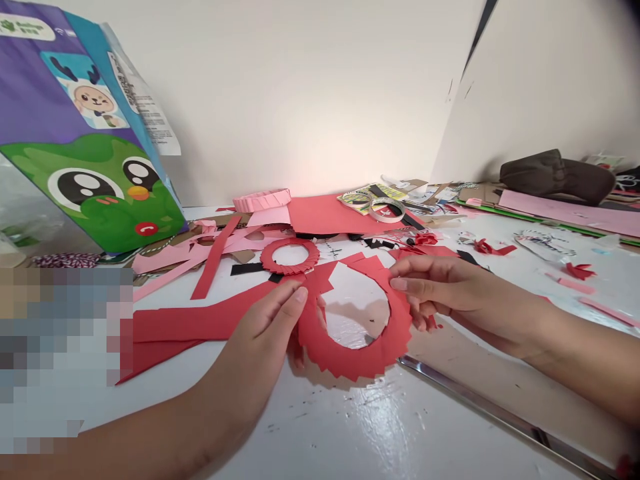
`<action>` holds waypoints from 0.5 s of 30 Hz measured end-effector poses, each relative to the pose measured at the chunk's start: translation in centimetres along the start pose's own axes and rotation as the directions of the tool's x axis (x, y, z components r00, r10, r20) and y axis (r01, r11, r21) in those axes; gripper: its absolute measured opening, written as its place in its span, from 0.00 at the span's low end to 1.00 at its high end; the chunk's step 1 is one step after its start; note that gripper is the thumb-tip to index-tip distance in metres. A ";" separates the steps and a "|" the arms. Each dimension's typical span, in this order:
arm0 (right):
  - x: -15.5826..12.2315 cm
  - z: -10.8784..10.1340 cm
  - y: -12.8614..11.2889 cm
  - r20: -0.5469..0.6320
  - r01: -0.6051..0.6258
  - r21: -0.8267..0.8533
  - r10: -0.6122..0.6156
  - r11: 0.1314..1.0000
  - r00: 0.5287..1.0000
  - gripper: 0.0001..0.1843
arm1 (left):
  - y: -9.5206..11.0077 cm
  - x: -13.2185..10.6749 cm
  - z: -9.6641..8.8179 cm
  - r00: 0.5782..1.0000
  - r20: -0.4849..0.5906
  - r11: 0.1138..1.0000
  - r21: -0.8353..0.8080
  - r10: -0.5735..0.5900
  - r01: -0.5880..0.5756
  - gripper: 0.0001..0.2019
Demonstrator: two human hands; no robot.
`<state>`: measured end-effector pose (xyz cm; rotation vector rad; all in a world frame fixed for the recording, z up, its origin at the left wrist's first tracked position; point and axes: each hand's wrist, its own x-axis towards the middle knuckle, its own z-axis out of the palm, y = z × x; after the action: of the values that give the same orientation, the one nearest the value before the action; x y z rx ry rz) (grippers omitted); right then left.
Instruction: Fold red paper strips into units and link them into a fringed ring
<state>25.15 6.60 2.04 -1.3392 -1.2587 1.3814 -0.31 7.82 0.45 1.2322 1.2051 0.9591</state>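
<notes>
Between my hands is a red paper ring (pixel 350 360) made of overlapping folded pieces, with a jagged outer edge, held above the white table (pixel 320 433). My left hand (pixel 275 320) pinches its left side between thumb and fingers. On the right side my right hand (pixel 440 293) grips the ring with thumb and forefinger, the other fingers curled beneath. At the top left of the ring, the pointed paper ends leave an uneven edge. A smaller red pleated ring (pixel 290 257) lies just behind. Long red paper strips (pixel 195 320) stretch out to the left of my left hand.
A tall purple and green box (pixel 85 133) stands at the back left. Pink paper scraps (pixel 175 253), a pink pleated ring (pixel 263 200) and red sheets (pixel 340 213) lie behind. A metal ruler-like strip (pixel 480 407) lies at the right front. A dark fabric item (pixel 557 177) rests on stacked paper.
</notes>
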 end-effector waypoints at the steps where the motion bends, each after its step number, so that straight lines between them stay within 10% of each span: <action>1: 0.1 -0.1 0.1 -0.011 0.000 0.005 0.000 1.000 1.000 0.18 | 0.0 0.0 0.0 1.000 0.026 1.000 0.031 0.001 -0.001 0.16; 15: 1.3 -0.4 0.5 -0.128 -0.023 0.084 0.034 0.996 0.991 0.23 | 0.3 0.5 0.3 0.990 0.134 0.999 -0.019 0.048 -0.046 0.24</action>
<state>25.47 7.82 1.38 -1.3719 -1.0889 1.3291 0.11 8.34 0.69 1.2962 1.0653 0.9037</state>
